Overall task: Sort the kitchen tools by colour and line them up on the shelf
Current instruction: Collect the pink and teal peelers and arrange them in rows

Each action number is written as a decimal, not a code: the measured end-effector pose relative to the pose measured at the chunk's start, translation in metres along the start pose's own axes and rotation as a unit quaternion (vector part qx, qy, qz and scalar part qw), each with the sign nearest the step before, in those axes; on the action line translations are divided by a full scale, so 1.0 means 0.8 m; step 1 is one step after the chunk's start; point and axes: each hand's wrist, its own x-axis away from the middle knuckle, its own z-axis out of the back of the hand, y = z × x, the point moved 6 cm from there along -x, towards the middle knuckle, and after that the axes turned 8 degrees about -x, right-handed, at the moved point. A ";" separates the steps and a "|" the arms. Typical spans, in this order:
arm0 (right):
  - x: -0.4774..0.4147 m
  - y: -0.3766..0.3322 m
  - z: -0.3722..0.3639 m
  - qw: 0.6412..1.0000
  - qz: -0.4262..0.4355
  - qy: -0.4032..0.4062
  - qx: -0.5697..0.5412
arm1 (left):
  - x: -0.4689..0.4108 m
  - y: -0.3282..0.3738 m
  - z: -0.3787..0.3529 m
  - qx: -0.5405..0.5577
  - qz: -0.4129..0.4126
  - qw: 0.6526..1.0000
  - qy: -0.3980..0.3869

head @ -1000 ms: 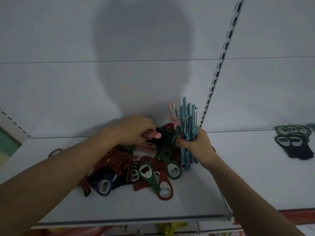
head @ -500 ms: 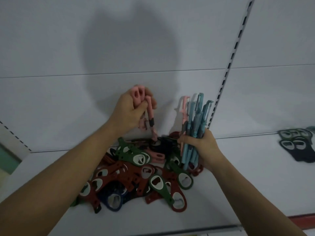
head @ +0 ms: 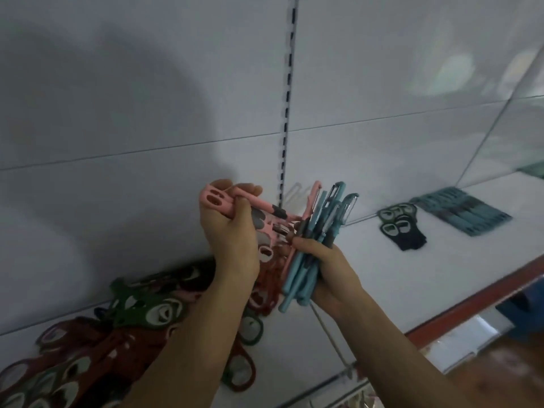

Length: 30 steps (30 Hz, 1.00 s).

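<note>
Left hand point(head: 229, 234) clamped on pink tools point(head: 217, 200); count unclear. Right hand point(head: 332, 272) clamped on teal peelers point(head: 300, 272), roughly five.

White shelf point(head: 382, 278) carries a mixed red-and-green opener pile point(head: 88, 348) at left. At right lie dark openers point(head: 401, 228); teal peelers point(head: 462, 214) lined up just beside.

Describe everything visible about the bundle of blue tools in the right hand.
The bundle of blue tools is several slim light-blue peelers, plastic-looking, some with dark grip bands and metal blades at the top. One pink peeler sits among them. The right hand grips them mid-handle, tilted near upright, above the shelf.
</note>
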 end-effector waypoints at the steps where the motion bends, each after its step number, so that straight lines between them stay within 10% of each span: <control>1: 0.006 -0.019 0.016 1.000 0.014 0.023 0.014 | 0.009 -0.006 -0.022 0.009 0.013 1.000 -0.017; 13: 0.060 -0.229 0.252 0.990 0.073 0.063 -0.106 | 0.197 -0.065 -0.327 0.093 0.051 0.958 -0.267; 26: 0.071 -0.481 0.462 0.977 0.130 0.099 -0.140 | 0.362 -0.094 -0.595 -0.103 -0.263 0.781 -0.557; 30: 0.059 -0.548 0.495 0.969 0.179 0.084 -0.146 | 0.368 -0.110 -0.646 -0.188 -0.244 0.721 -0.621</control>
